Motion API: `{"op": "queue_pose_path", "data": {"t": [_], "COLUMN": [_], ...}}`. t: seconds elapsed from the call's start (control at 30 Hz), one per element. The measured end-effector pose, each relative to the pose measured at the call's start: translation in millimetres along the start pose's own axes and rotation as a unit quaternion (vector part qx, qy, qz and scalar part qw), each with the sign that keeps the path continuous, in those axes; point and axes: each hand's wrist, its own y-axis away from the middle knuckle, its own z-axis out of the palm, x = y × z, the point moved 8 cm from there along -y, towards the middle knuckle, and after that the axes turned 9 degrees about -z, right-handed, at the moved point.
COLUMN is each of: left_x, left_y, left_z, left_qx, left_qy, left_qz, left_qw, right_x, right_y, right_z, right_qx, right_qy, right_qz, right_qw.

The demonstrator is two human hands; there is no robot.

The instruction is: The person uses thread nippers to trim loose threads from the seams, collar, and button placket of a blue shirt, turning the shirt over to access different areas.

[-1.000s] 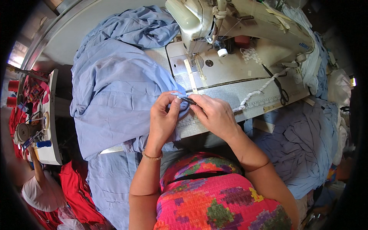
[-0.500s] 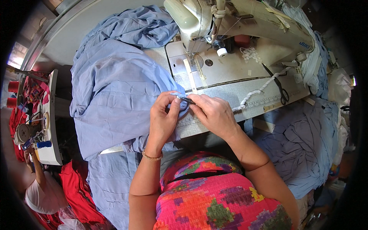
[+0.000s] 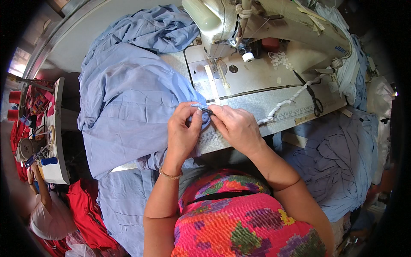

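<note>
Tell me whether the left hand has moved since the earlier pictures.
No, not noticeably: the left hand, pinching the blue fabric, keeps its place relative to the sewing machine.

left grip [image 3: 183,127]: blue cloth [image 3: 128,98] | right grip [image 3: 237,127]: dark tool [image 3: 207,111], perhaps tweezers

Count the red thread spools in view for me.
2. The upper spool sits at the far left of the picture, and the lower spool is just beneath it in the view. Others may be hidden behind them.
</note>
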Motion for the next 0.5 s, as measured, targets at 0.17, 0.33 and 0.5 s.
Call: {"op": "queue_pose_path", "data": {"t": [0.17, 0.33, 0.5], "left_x": [-5, 0, 4], "left_y": [-3, -2, -2], "left_z": [0, 0, 3], "left_qx": [-0.015, -0.003, -0.007], "left_qy": [0.023, -0.023, -0.064], "left_qz": [-0.011, 0.020, 0.012], "left_qw": [1.000, 1.000, 0.998], "right_x": [3, 2, 3], "right_y": [-3, -4, -4], "right_z": [3, 9, 15], "right_qx": [0.035, 0.000, -0.021], "right_qy": [-0.021, 0.052, 0.080], "right_qz": [-0.024, -0.055, -0.065], "right_qw": [0.999, 0.997, 0.994]}}
